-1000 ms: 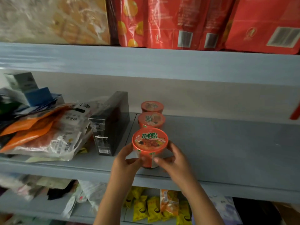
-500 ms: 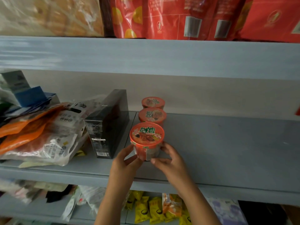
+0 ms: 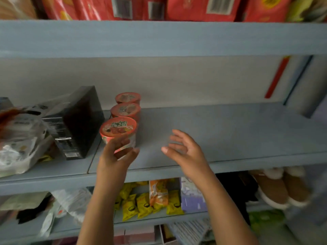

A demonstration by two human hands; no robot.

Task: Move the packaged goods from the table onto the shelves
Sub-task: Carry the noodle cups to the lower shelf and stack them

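Instant noodle cup, orange-lidded, stands upright near the front of the grey-blue middle shelf. The left hand is just in front of it, fingers loosely extended and gripping nothing. Motion blur hides whether the fingertips touch the cup's wall. The right hand hovers above bare shelf to the cup's right, apart from it, with its fingers spread and holding nothing.

Two more noodle cups line up behind the first toward the pale back wall. A black box stands just left of the row, and plastic pouches are heaped beyond it. Red bags fill the shelf above. On the shelf below lie yellow snack packets, a lavender box and tan fleece-lined slippers.
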